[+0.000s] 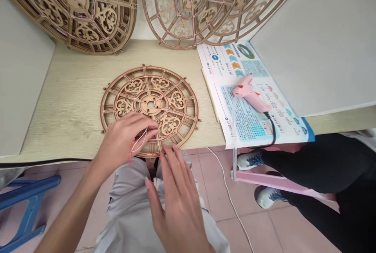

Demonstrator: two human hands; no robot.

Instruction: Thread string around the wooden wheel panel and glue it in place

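A round brown openwork disc [176, 101] with scroll ornaments and red wiring along its ribs lies flat near the table's front edge. My left hand [126, 137] is over its lower left part, thumb and fingers pinched on a thin wire; a white loop and a red end hang below the fingers. My right hand [179, 198] has its fingers stretched out, with the fingertips at the disc's front rim and the thumb apart; nothing is held in it.
More such discs [85, 14] lean against the back wall. A pink glue gun [251, 96] rests on a printed sheet [243, 123] at the right. Grey panels [323, 41] flank the table [70, 88]. Another person's legs [305, 167] and a blue stool [26, 210] are below.
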